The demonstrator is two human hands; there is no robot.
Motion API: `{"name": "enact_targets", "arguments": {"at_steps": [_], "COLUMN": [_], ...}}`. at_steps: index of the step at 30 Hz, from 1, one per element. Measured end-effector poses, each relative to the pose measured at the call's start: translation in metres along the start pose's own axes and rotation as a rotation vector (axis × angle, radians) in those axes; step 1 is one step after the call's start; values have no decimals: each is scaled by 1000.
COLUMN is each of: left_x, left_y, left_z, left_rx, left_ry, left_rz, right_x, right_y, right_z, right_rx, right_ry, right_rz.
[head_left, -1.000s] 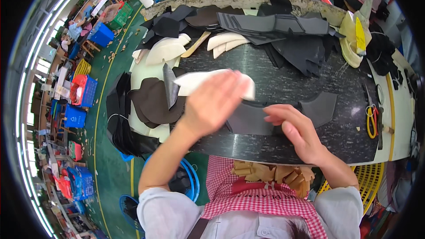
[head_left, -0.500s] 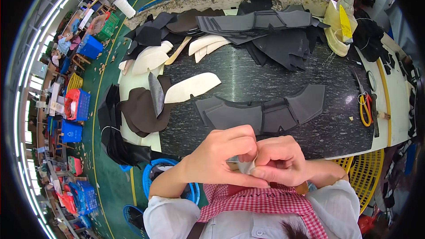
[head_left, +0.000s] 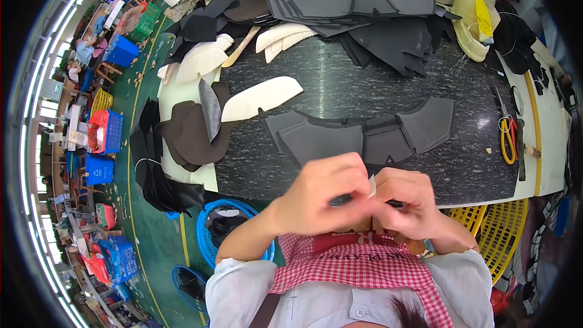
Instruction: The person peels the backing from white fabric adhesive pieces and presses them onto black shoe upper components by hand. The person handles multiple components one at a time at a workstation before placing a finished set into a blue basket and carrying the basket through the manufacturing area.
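On the speckled black desk [head_left: 340, 88], grey panels [head_left: 334, 141] are laid near the front edge, brown pieces [head_left: 191, 140] at the left, and a grey stack [head_left: 395, 3] along the back. Yellow-handled scissors [head_left: 504, 127] are set at the right.

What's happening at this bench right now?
A person's left hand and right hand meet at the near edge of the black speckled tabletop, with a small thin white piece between their fingers; its full shape is hidden. Just beyond lie flat, curved dark grey pieces. Left of those sits a curved white piece; yellow-handled scissors lie at right, not in hand.
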State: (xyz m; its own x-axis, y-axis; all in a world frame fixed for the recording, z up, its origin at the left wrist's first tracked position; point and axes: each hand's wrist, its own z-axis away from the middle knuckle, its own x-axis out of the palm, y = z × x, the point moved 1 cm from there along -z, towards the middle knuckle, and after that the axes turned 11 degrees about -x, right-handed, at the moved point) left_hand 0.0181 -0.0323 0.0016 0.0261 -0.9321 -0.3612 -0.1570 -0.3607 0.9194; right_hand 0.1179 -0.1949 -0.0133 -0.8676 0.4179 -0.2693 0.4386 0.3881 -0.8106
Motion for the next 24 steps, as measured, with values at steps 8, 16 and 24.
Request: {"name": "enact_targets", "arguments": {"at_steps": [8, 16, 24], "left_x": [28, -17, 70], "left_y": [-44, -20, 12], "left_z": [3, 15, 16], "left_rx": [-169, 214, 82], "left_ry": [154, 223, -63], "left_rz": [1668, 833, -325], "right_x": [-4, -25, -11], "right_y": [3, -3, -17], "right_z": [31, 55, 61], "right_rx": [217, 430, 476], "right_ry": [269, -462, 23], "right_rz": [-785, -55, -538]}}
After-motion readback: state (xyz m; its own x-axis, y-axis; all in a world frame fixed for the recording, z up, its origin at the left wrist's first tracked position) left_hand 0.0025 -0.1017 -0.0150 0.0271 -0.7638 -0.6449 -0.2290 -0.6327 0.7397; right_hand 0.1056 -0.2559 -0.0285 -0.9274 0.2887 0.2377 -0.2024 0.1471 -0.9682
